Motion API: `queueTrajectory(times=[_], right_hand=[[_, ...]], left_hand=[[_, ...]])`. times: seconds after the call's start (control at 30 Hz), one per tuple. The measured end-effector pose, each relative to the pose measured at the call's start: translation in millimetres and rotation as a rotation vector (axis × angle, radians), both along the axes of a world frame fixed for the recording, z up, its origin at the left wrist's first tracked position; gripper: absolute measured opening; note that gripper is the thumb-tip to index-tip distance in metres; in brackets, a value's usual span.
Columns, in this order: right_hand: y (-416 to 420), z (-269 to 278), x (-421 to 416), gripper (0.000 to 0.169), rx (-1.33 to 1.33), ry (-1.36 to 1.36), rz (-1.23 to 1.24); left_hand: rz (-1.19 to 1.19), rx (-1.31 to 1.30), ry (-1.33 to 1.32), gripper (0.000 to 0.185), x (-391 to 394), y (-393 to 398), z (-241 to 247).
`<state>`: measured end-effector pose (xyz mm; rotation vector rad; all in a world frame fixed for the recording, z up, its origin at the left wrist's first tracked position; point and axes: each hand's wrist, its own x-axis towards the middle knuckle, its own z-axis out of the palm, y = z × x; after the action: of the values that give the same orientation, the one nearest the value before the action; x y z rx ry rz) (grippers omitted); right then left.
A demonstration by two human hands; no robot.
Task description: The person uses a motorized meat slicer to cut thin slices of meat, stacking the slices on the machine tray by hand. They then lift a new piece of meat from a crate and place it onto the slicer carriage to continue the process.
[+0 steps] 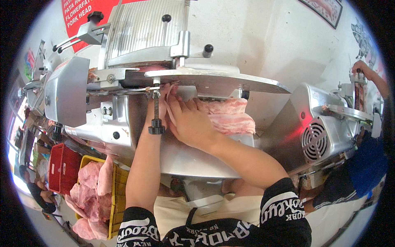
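Observation:
Both my hands are under the carriage plate (pixel 216 81) of a metal meat slicer, above its receiving tray (pixel 197 157). A thin, pale slice of meat (pixel 170 106) hangs between them. My left hand (pixel 159 103) grips it from the left, partly hidden behind a threaded rod with a black knob (pixel 156 126). My right hand (pixel 194 123), back upward, has its fingers on the slice's right side. Beside my right hand, streaky pork slices (pixel 231 119) lie in overlapping rows on the tray. A piece of meat (pixel 154 68) shows at the slicer's blade area, mostly covered.
A yellow crate (pixel 118 197) heaped with raw pork pieces (pixel 89 197) stands lower left, near a red crate (pixel 61 168). At right is a second slicer (pixel 321 123), with another person's hand (pixel 364 68) on it. The slicer's motor housing (pixel 68 92) juts out left.

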<state>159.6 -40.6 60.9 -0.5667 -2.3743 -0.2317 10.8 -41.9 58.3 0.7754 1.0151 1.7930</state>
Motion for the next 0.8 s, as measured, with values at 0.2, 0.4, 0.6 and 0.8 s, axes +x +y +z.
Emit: queueTrajectory(times=[0.2,0.4,0.6,0.8], right_hand=[[-8,-7,5,0.046,-0.093,-0.079,-0.02],[-19,-16,16,0.032,-0.199,-0.304,-0.033],[-7,-4,11,0.049,-0.127,-0.052,-0.005],[8,1,0,0.074,-0.18,0.157,0.049]], left_hand=[[-0.01,0.084,-0.025,0.018,-8,12,-23],[-0.037,0.081,-0.352,0.011,-28,13,-30],[-0.003,0.085,-0.237,0.011,-20,7,-18],[0.065,0.168,-0.209,0.014,-25,12,-26]])
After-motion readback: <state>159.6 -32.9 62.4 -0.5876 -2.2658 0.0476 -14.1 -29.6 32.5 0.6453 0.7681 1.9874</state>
